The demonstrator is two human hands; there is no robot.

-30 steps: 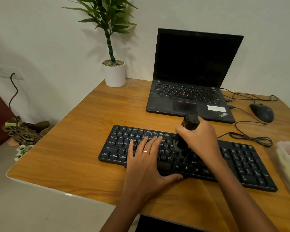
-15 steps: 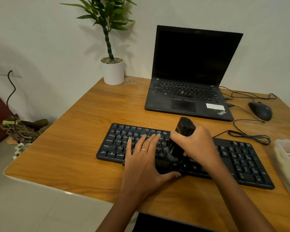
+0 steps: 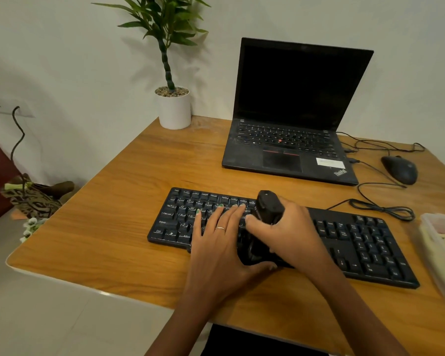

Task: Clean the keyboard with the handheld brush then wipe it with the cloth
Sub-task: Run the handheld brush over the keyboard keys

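Brushing the keyboard (image 3: 365, 242), the right hand (image 3: 290, 235) keeps its grip clamped on the handheld brush (image 3: 267, 209).
Left hand (image 3: 216, 242) lies flat, fingers straight, on the keyboard's left keys; laptop (image 3: 293, 119) behind the keyboard.

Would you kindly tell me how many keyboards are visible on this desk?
2: the external black keyboard at the desk's near edge under both hands, and the laptop's built-in keyboard behind it. None appears hidden.
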